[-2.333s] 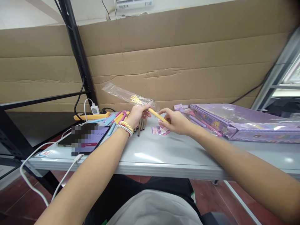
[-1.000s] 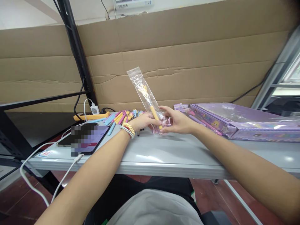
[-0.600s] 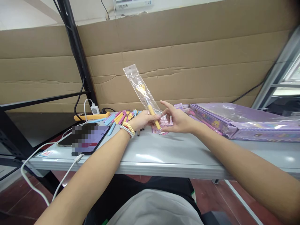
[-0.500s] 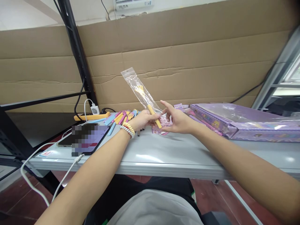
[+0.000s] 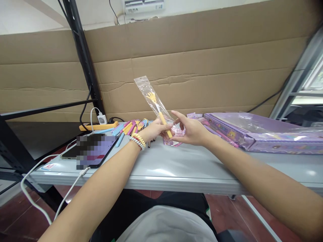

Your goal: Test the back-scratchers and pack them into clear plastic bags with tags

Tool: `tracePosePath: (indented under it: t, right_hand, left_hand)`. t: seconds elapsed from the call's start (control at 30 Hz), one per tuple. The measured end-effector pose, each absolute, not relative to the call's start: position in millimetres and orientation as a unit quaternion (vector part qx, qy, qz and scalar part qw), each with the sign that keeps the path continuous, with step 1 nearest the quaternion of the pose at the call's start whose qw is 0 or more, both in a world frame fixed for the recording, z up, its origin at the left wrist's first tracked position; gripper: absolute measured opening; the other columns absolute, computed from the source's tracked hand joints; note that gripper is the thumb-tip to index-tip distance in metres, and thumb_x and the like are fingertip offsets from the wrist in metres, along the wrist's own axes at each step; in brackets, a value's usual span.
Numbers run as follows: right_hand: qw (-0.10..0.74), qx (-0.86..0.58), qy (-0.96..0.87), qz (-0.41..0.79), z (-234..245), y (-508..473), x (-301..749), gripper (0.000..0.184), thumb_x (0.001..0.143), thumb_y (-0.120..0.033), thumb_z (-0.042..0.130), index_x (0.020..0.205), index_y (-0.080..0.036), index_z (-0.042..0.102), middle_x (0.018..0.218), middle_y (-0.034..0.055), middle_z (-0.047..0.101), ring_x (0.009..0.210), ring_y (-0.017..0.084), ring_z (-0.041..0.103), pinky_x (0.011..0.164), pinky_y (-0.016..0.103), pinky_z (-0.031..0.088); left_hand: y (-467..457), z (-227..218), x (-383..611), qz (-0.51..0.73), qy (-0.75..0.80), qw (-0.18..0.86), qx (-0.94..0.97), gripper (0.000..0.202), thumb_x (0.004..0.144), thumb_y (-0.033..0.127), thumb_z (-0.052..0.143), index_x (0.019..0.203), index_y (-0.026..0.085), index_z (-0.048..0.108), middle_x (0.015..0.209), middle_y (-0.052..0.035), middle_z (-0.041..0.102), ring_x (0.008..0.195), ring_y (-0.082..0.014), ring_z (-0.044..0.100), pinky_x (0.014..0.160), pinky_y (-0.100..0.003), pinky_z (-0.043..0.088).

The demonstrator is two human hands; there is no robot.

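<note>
A yellow hand-shaped back scratcher (image 5: 162, 118) lies inside a clear plastic bag (image 5: 144, 85), slanting up to the left above the table. My left hand (image 5: 157, 129) grips its handle near the lower end, thumb on top. Beside that end is my right hand (image 5: 188, 129), its index finger raised and its thumb apart from the fingers, near the handle's tip. Whether its thumb touches the bag is unclear. Behind the hands is a pile of back scratchers (image 5: 131, 127) with pink, blue and yellow handles. Small pink packaging (image 5: 178, 130) shows between my hands, partly hidden.
A large purple box (image 5: 252, 131) stands on the right of the grey table (image 5: 181, 168), with pink and purple items beside it. Two phones (image 5: 97, 151) with white cables lie at left. A black rack post (image 5: 80, 50) and cardboard wall (image 5: 189, 67) stand behind.
The top of the bag has shifted slightly down and right, now nearer the scratcher's head. My left hand keeps its grip; my right hand has moved slightly left.
</note>
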State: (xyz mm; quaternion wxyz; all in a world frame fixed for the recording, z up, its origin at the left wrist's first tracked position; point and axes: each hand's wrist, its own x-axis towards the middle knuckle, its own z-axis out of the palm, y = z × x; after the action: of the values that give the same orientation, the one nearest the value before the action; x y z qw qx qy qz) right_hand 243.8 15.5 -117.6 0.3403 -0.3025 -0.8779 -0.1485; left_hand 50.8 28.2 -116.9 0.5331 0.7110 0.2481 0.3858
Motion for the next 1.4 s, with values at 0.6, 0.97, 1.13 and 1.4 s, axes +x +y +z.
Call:
tracePosePath:
  t: [0.6,0.97,1.13,1.4]
  right_hand:
    - [0.31,-0.304,-0.855,-0.283,-118.6,7.1,231.8,0.076,0.075,-0.048,0.06,0.138,-0.012,0.035,0.087,0.0072,0.066,0.069,0.022,0.061,0.055,0.027,0.038]
    - [0.337,-0.285,-0.836,-0.327,-117.8,5.2,229.7,0.075,0.072,-0.043,0.06,0.136,-0.012,0.036,0.123,0.017,0.048,0.091,0.027,0.058,0.063,0.032,0.047]
    - [0.347,-0.282,-0.826,-0.344,-117.2,6.1,230.2,0.073,0.073,-0.045,0.058,0.134,-0.012,0.038,0.118,0.0164,0.052,0.089,0.025,0.058,0.06,0.029,0.047]
    - [0.363,-0.273,-0.802,-0.388,-119.6,10.8,231.7,0.057,0.075,-0.04,0.052,0.124,-0.011,0.05,0.094,0.0092,0.064,0.067,0.018,0.059,0.053,0.025,0.04]
  left_hand:
    - [21.1,-111.8,53.3,0.318,0.313,0.459,0.768,0.028,0.071,0.04,0.069,0.066,0.015,0.057,0.06,-0.0039,0.061,0.054,-0.0136,0.057,0.056,-0.029,0.048]
    - [20.2,-109.6,51.9,0.362,0.321,0.414,0.771,0.025,0.066,0.033,0.073,0.076,0.015,0.058,0.064,-0.0003,0.059,0.058,-0.0118,0.055,0.059,-0.026,0.045]
    - [20.9,-110.5,51.2,0.301,0.299,0.436,0.794,0.027,0.068,0.033,0.071,0.065,0.015,0.051,0.058,-0.0006,0.057,0.055,-0.0124,0.056,0.057,-0.028,0.046]
    - [23.0,-110.6,52.8,0.326,0.295,0.412,0.798,0.054,0.079,0.064,0.045,0.072,0.012,0.059,0.071,-0.0079,0.064,0.062,-0.0156,0.06,0.062,-0.031,0.049]
